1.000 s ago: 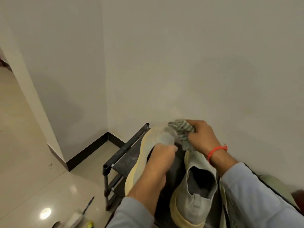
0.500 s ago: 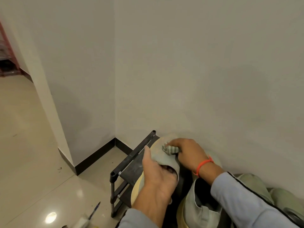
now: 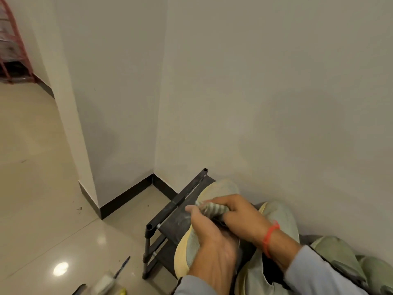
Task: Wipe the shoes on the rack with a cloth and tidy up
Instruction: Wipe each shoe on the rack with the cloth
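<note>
A pale grey-green shoe (image 3: 221, 188) with a yellowish sole lies on the top shelf of the black shoe rack (image 3: 182, 201) against the wall. My left hand (image 3: 212, 241) grips this shoe around its opening. My right hand (image 3: 240, 213), with an orange band on the wrist, holds a bunched striped grey cloth (image 3: 212, 208) and presses it on the shoe's upper. A second matching shoe (image 3: 282, 218) sits to the right, partly hidden by my right arm.
More greenish shoes (image 3: 336, 250) lie at the lower right by the wall. A pen (image 3: 122, 267) and small objects lie on the glossy tile floor at the bottom left. A red frame (image 3: 12, 45) stands far left, past the wall corner.
The view has tilted up, so hands and rack sit lower. My right hand has drawn the cloth back from the toe toward the shoe's middle. My left hand keeps its grip.
</note>
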